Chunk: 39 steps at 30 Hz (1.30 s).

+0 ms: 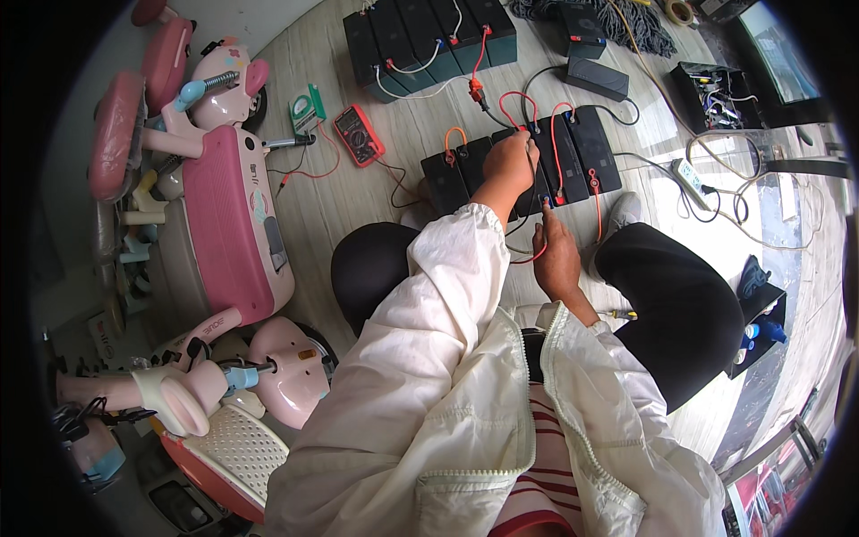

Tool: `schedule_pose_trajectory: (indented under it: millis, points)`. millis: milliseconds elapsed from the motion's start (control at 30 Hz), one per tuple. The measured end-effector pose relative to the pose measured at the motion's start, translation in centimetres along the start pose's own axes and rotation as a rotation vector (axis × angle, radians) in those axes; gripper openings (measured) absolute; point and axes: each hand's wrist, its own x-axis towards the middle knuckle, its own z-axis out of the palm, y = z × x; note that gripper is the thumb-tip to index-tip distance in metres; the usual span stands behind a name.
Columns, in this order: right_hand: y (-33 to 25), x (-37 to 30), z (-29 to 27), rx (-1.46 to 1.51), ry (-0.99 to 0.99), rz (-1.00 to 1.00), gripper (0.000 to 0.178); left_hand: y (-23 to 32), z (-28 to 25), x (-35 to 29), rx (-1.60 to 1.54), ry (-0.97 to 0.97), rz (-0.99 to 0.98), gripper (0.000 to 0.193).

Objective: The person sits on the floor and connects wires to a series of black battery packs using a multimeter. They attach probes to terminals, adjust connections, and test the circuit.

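Between my knees, a row of black batteries [591, 148] stands on the floor, with red, orange and black wires across their tops. My left hand [510, 167] is closed at the far terminals of a middle battery, pinching a black test probe [533, 161] whose lead hangs down past the wrist. At a near terminal of the same row, my right hand [562, 261] is closed with its fingertips pointing forward, a red lead [528, 259] running into it; the fingers mostly hide the red test probe. A red multimeter [360, 136] lies on the floor to the left, its leads running toward the batteries.
More batteries [429, 45] stand wired together behind. A black charger [597, 79] lies at far right, near a tool box [716, 97] and a white power strip [691, 183]. Pink scooters [228, 219] line the left. A screwdriver [619, 314] is by my right knee.
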Motion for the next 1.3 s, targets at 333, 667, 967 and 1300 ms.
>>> schedule_pose_trajectory:
  millis: [333, 667, 967, 1300]
  points:
    - [0.8, 0.0, 0.1, 0.035, 0.14, -0.093, 0.038, 0.4, 0.3, 0.0, -0.04, -0.013, -0.031, 0.031]
    - [1.7, 0.3, -2.2, 0.29, 0.368, -0.006, 0.036, -1.9, -0.4, -0.8, -0.223, -0.034, 0.174, 0.034]
    - [2.3, 0.0, -1.6, 0.403, 0.293, 0.057, 0.034, -1.9, -0.6, -1.3, -0.226, -0.053, 0.109, 0.034]
    - [2.5, 0.3, -1.2, 0.395, 0.247, 0.061, 0.034, -1.7, -0.5, -1.2, -0.231, -0.101, 0.039, 0.034]
